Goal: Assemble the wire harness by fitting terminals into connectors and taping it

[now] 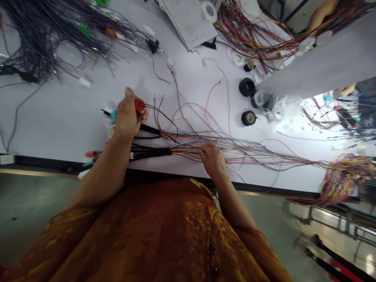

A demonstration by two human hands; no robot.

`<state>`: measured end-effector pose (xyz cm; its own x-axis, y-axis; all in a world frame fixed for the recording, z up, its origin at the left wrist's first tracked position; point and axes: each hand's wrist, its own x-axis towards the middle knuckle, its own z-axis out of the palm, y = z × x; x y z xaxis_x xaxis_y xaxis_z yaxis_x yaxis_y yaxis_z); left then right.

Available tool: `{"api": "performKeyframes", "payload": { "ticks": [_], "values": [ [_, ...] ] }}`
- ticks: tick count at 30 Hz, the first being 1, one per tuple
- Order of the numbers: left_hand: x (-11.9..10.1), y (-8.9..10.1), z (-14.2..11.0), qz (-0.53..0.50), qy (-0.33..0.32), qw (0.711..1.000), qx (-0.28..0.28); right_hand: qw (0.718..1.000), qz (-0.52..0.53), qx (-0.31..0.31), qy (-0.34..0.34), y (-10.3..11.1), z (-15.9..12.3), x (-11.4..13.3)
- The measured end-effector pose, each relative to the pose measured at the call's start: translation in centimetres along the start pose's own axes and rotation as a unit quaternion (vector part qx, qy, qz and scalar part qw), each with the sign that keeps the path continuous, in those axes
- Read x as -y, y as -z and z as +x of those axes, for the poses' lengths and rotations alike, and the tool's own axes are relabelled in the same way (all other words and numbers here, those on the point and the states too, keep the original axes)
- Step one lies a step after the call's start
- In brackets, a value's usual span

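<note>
Head view: the wearer's mustard-orange garment (147, 235) fills the foreground, and both forearms extend from it to the edge of a white work table (58, 117). The left hand (127, 119) is clamped on a red multi-pin connector (140, 105), pinching it between thumb and fingers. Thin wires run from this connector toward the right. The right hand (213, 161) lies on the loose coloured wires (235, 152), with its fingers curled over them; whether it clamps them or only rests on them cannot be determined from this view.

The wire harness (164, 143) lies with its long axis running left to right along the table edge. Its 2 black sleeves (152, 152) sit directly below the left hand, so that hand is nearer the connector end. A teal connector (113, 115) and a white connector (108, 125) project beyond the left wrist.

Farther out lie 3 black tape rolls (246, 87), a clear plastic bag (276, 107), a stack of paper sheets (188, 19) and further wire bundles (44, 35).
</note>
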<state>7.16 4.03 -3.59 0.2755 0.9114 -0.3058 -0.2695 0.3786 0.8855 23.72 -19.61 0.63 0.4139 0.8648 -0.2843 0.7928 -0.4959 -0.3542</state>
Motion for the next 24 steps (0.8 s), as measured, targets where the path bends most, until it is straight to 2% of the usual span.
{"api": "performKeyframes", "payload": {
  "ticks": [3, 5, 8, 11, 13, 15, 17, 21, 22, 24],
  "values": [
    [0.4, 0.0, 0.2, -0.017, -0.005, 1.0, -0.016, 0.997, -0.05, 0.009, -0.05, -0.8, 0.8, 1.8],
    [0.5, -0.1, 0.3, -0.025, -0.009, 0.999, -0.022, 0.997, -0.044, -0.002, -0.061, -1.3, 1.1, 2.4],
    [0.6, -0.1, 0.5, -0.028, -0.009, 0.999, -0.018, 0.998, 0.014, -0.03, -0.05, -2.2, 1.3, 1.9],
    [0.7, 0.1, 0.7, -0.034, -0.012, 0.999, -0.008, 0.99, 0.136, -0.042, -0.001, -2.6, 1.3, -0.1],
    [0.9, 0.2, 0.8, -0.037, -0.017, 0.999, -0.001, 0.962, 0.27, -0.016, 0.043, -2.5, 1.2, -1.7],
    [1.1, 0.3, 0.8, -0.032, -0.024, 0.999, -0.001, 0.915, 0.397, 0.038, 0.059, -1.9, 0.9, -3.1],
    [1.2, 0.2, 0.8, -0.021, -0.035, 0.999, -0.006, 0.888, 0.446, 0.095, 0.049, -1.0, 0.7, -4.3],
    [1.3, 0.1, 0.7, -0.016, -0.05, 0.999, -0.014, 0.915, 0.369, 0.156, 0.042, 0.8, 0.3, -5.5],
    [1.3, 0.2, 0.7, -0.016, -0.051, 0.998, -0.013, 0.917, 0.369, 0.147, 0.042, 1.1, 0.2, -5.7],
    [1.2, 0.2, 0.8, -0.014, -0.052, 0.999, -0.012, 0.909, 0.406, 0.09, 0.029, 1.5, 0.3, -5.9]
  ]
}}
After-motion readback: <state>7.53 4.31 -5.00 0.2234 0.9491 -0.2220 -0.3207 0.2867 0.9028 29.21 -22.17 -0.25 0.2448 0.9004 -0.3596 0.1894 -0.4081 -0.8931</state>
